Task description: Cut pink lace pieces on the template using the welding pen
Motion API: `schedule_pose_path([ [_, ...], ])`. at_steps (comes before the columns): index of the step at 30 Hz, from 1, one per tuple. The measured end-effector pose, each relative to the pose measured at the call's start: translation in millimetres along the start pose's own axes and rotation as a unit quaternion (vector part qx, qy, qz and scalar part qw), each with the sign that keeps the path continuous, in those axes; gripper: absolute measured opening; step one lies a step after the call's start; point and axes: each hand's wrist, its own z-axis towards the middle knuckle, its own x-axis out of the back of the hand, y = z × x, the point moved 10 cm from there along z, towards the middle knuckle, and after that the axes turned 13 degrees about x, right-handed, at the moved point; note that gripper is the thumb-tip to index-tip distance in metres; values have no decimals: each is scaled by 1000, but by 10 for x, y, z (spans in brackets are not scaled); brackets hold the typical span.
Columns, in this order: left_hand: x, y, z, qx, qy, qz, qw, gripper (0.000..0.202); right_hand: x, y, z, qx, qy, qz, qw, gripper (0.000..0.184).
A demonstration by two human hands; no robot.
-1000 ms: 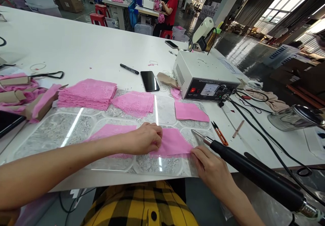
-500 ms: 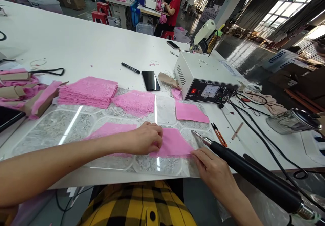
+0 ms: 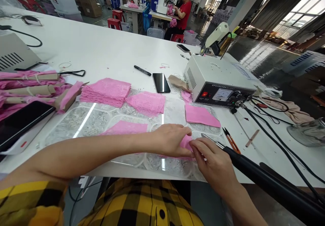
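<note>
My left hand lies over a pink fabric piece, its thumb and forefinger spread apart with pink showing between them. At that piece's right end, my right hand pinches the edge between thumb and fingers. Both hands nearly touch and cover most of the piece. Just behind my right hand is a black-handled tool with a pointed metal tip; whether the hand touches it I cannot tell. Another pink piece lies beyond my left forearm. Farther back are a pink lace stack and a smaller lace pile.
Flat pink pieces lie before a control box with cables. Orange thread snips and a glass jar are on the right. A phone, a marker and bundled pink fabric are also on the table.
My left hand has moved right along the fabric towards my right hand, and its fingers have spread. My right hand stays at the fabric's right end. The view has shifted left.
</note>
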Motion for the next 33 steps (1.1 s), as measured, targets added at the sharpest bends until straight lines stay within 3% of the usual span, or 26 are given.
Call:
schedule_pose_path([
  [4,-36,-113,68,36,-2,-75,997,8,23,-24,39,7,38,20,999,12],
  [7,-51,-219,71,48,-1,-113,992,15,7,34,-103,-11,50,44,998,14],
  [11,-89,-260,82,55,-7,-162,985,13,-115,75,-303,-50,9,57,997,19],
  [15,-131,-234,110,62,-15,-209,976,11,-238,51,-349,-74,-17,32,997,21],
  [21,-225,-329,109,89,-41,-273,957,12,-349,213,-432,-154,-13,-3,988,12],
  [28,-319,-523,109,170,-65,-360,915,16,-127,295,-710,-231,9,-13,973,15],
  [33,-326,-554,108,191,-74,-389,898,20,-101,218,-585,-203,0,-29,979,29],
])
